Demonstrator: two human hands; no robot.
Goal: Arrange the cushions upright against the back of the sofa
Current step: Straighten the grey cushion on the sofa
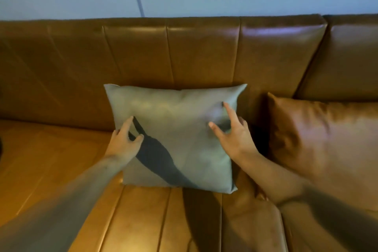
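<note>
Here the grey cushion (173, 135) stands propped on the sofa seat (61, 159), its top edge leaning on the sofa back (143, 53), near the middle of the seat's rear edge; a brown cushion (327, 139) sits just beside it on the right. The left hand (122, 143) rests on the cushion's left edge, its grip released, fingers spread; the right hand (233, 133) presses the upper right part with loose fingertips, grasping nothing. The step looks to be settling it upright; to do this well, I would push evenly with both palms so the top lies flat against the back; nudge the bottom edge rearward so it cannot slide forward; then let go gently.
</note>
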